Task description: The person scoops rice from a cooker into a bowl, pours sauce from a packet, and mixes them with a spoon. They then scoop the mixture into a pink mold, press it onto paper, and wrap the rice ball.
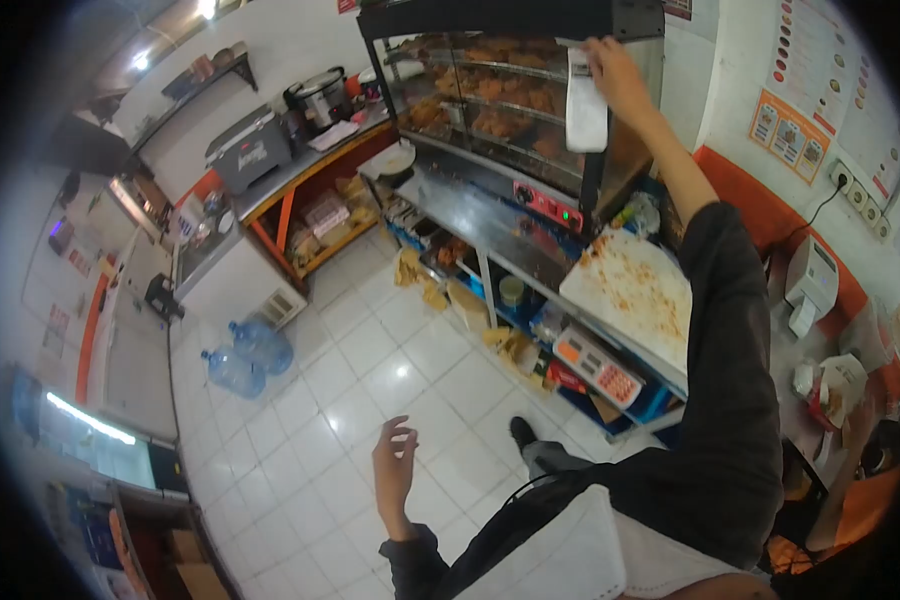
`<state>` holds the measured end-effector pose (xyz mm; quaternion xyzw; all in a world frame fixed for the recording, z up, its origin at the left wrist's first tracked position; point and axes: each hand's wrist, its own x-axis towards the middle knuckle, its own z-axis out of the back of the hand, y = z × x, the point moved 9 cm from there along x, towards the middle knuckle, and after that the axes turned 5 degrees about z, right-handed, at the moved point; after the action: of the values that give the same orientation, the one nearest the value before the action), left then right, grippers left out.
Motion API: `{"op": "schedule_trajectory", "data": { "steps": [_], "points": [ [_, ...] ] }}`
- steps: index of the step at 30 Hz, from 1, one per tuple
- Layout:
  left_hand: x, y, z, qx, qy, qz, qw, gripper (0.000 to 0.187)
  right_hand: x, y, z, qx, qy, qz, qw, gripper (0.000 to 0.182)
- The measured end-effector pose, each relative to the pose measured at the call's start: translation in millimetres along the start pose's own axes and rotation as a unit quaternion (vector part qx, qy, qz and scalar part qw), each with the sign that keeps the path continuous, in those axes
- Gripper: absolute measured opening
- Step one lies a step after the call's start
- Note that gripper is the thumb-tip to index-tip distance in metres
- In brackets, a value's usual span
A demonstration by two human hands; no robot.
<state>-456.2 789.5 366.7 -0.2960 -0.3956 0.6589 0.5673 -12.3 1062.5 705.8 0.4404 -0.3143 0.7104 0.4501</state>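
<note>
White cloth (570, 550) lies nearest, below a dark sleeve (735, 300) that reaches up along the right of the view. Lower down, the left hand (395, 465) hangs over the tiled floor (365, 395), its grip released and the fingers loosely curled around nothing. Beyond the sleeve a crumb-strewn white board (635, 290) sits at the near end of the steel counter (450, 195), with a scale (595, 365) on the shelf below; the arm passes close to the board, so a careless drop of the elbow could brush crumbs onto the cuff or the floor. Farther up, the right hand (615, 75) has its grip closed at the top of a white paper (586, 115), which hangs against the front corner of the warmer (510, 18) (whether anything else holds it there, I cannot tell). Tugging it crookedly could tear it, and letting go too soon might send it down past the red control panel (548, 208). Knuckles pressed on that frame could also get burned, if the metal is as hot as the lit panel suggests. Behind the glass, fried food (500, 90) fills several racks. Farther off, two blue jugs (245, 360) rest on the tiles by a white freezer (235, 285), and a grey cooler (250, 150) stands near a cooker (322, 98).
</note>
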Motion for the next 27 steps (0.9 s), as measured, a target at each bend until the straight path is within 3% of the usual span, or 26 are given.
{"op": "schedule_trajectory", "data": {
  "steps": [2,4,5,7,9,10,11,13,14,15,16,17,20,21,22,24,25,27],
  "points": [
    [46,15,2,-0.008,-0.018,0.027,0.999,0.028,43,-38,-27,-0.065,-0.005,-0.002,0.998,0.027],
    [91,30,-2,-0.007,-0.033,0.016,0.999,0.028,81,-69,-29,-0.195,-0.113,0.002,0.974,0.031],
    [103,46,0,-0.003,-0.044,0.043,0.998,0.027,90,-76,-37,-0.194,-0.112,0.001,0.975,0.031],
    [126,70,15,0.015,-0.063,0.072,0.995,0.027,112,-61,-32,-0.315,-0.113,0.014,0.942,0.019],
    [146,91,21,-0.022,-0.059,0.091,0.994,0.026,125,-39,-25,-0.316,-0.058,-0.058,0.945,0.025],
    [158,102,28,-0.029,-0.068,0.106,0.992,0.025,121,-45,-34,-0.356,-0.159,0.07,0.918,0.027],
    [172,113,34,-0.037,-0.077,0.123,0.989,0.025,122,-78,-43,-0.409,-0.127,0.1,0.898,0.03],
    [200,124,53,0.021,-0.098,0.128,0.987,0.024,131,-71,-58,-0.444,-0.092,0.186,0.872,0.036],
    [218,126,62,0.028,-0.102,0.141,0.984,0.024,131,-78,-66,-0.393,-0.038,0.171,0.903,0.036],
    [241,126,69,0.037,-0.101,0.155,0.982,0.024,130,-106,-76,-0.405,-0.024,0.156,0.901,0.039],
    [265,123,76,0.046,-0.119,0.134,0.983,0.024,126,-94,-76,-0.314,-0.054,0.182,0.93,0.032],
    [291,121,85,0.059,-0.132,0.111,0.983,0.024,133,-56,-85,-0.363,0.013,0.142,0.921,0.018],
    [377,108,104,0.04,-0.119,0.063,0.99,0.024,134,-52,-82,-0.228,-0.01,0.123,0.966,0.025],
    [407,102,110,0.062,-0.118,0.046,0.99,0.024,135,-49,-82,-0.079,-0.054,0.018,0.995,0.031],
    [439,107,115,0.052,-0.088,0.057,0.993,0.024,133,-63,-72,-0.238,-0.036,0.071,0.968,0.035],
    [498,113,128,0.041,-0.055,0.066,0.995,0.024,136,-80,-68,-0.307,0.024,-0.029,0.951,0.039],
    [528,112,133,0.011,-0.034,0.062,0.997,0.025,134,-94,-64,-0.354,0.048,-0.017,0.934,0.048],
    [592,109,144,-0.019,0.005,0.031,0.999,0.026,113,-98,-84,-0.373,0.078,-0.036,0.924,0.044]
  ]
}}
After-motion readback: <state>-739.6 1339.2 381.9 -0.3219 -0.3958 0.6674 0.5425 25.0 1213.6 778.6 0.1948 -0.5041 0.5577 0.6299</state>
